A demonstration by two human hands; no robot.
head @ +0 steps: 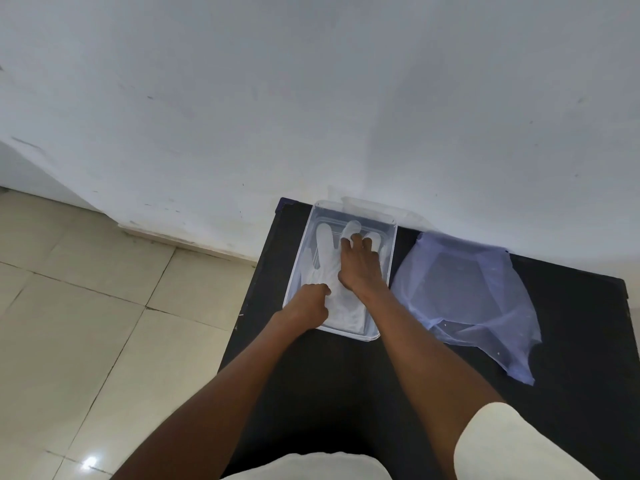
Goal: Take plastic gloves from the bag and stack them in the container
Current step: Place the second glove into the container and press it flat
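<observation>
Tabletop [346,375]: black, set against a white wall [311,98]; its far edge meets the wall, its left edge borders a pale tiled floor [86,323].

Container [389,258]: clear plastic, rectangular, shallow, standing at the far left corner of the tabletop, its long sides running away from the person. A clear lid or second piece [384,210] seems to lean between its far end and the wall; what it is cannot be told for sure.

Gloves [325,247]: translucent white plastic, lying flat inside the container, fingers pointing toward the wall, cuffs toward the near end. How many are stacked cannot be told.

Bag [464,299]: thin bluish clear plastic, crumpled and flat on the tabletop just to the right of the container, touching or nearly touching its right wall, near the far edge.

Left hand [310,304]: inside the near left part of the container, fingers curled, grip pressed down on the cuff end of the gloves.

Right hand [362,268]: inside the container farther in, palm down, fingers spread flat over the glove fingers, holding nothing.

Sleeves [502,445]: cream-coloured, short, at the bottom edge of the view.
</observation>
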